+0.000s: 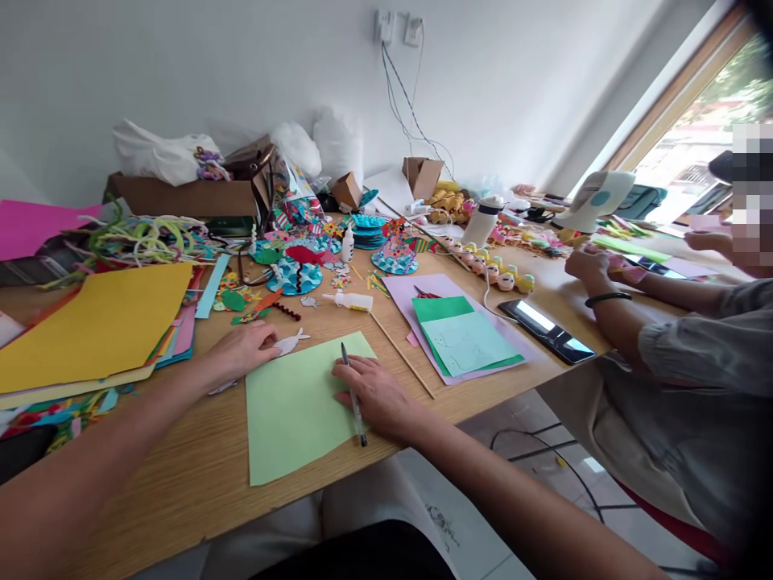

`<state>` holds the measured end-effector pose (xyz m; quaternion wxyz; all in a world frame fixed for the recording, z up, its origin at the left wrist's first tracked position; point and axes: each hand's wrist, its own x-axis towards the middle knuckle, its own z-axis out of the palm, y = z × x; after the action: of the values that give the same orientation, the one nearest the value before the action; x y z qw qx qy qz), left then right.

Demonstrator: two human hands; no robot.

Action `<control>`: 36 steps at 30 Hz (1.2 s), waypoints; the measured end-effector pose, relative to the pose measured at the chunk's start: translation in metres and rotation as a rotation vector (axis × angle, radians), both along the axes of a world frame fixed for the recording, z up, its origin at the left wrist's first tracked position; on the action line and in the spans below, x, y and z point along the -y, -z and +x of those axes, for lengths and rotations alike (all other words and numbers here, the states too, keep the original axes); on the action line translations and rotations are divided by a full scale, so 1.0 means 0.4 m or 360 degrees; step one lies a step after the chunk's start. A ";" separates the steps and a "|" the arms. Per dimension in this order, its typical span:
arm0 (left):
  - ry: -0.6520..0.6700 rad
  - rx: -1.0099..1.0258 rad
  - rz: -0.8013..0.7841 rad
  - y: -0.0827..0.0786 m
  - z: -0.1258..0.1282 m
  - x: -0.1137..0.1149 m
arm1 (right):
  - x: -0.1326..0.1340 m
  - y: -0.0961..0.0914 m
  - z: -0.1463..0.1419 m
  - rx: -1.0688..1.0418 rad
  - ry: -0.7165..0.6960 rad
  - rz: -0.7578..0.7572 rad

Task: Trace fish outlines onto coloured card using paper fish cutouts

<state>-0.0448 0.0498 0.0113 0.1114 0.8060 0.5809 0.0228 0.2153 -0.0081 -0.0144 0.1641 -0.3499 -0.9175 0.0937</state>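
A light green sheet of paper (pixel 295 415) lies on the table in front of me. My right hand (pixel 378 396) rests on its right part, fingers closed around a pen (pixel 356 403) that slants across the sheet. Beyond the sheet's upper left edge, my left hand (pixel 249 350) has its fingertips closed on a white fish-shaped paper cutout (pixel 291 343). Under that wrist lies another small cutout, mostly hidden. A thin wooden stick (pixel 402 354) and a white glue bottle (pixel 353 301) lie past my right hand.
Stacked coloured paper (pixel 97 322) covers the left side. Blue decorated paper crafts (pixel 295 274) stand mid-table. At right are purple and green sheets (pixel 477 338), a phone (pixel 547 330) and a row of small painted figures (pixel 495 270). Another person's hand (pixel 589 270) works beyond.
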 end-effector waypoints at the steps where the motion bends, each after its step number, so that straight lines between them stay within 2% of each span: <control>1: 0.0010 0.0004 -0.0003 -0.001 0.006 -0.001 | -0.002 0.001 0.002 -0.0005 -0.0016 0.0005; 6: 0.0044 0.0014 -0.0041 -0.005 0.032 -0.018 | -0.003 -0.001 0.006 -0.0025 -0.0042 0.0015; 13: 0.0014 0.0057 -0.0124 -0.003 0.027 -0.044 | 0.002 -0.002 0.006 -0.0046 -0.0033 0.0002; 19: 0.0006 0.0147 -0.0147 -0.010 0.034 -0.032 | 0.000 0.002 0.004 -0.0034 -0.0023 0.0007; 24: 0.0012 0.0340 -0.0121 -0.035 0.022 -0.025 | 0.000 -0.005 0.002 -0.0011 -0.0034 -0.0006; 27: 0.0003 0.0659 -0.0170 -0.050 0.013 -0.011 | -0.002 -0.009 0.003 0.0003 -0.0050 -0.0012; 29: 0.0016 0.0760 -0.0237 -0.052 0.015 0.011 | -0.004 -0.012 0.004 0.0015 -0.0040 -0.0007; 33: 0.0005 0.0714 -0.0374 -0.042 0.038 0.064 | -0.008 -0.018 0.004 0.0069 -0.0045 0.0003; 36: 0.0017 0.0648 -0.0370 -0.035 0.046 0.084 | -0.012 -0.022 0.004 0.0111 -0.0053 0.0021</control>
<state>-0.0264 0.0161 0.0252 0.3184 0.7697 0.5408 0.1173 0.2167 -0.0031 -0.0056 0.1326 -0.3365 -0.9290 0.0782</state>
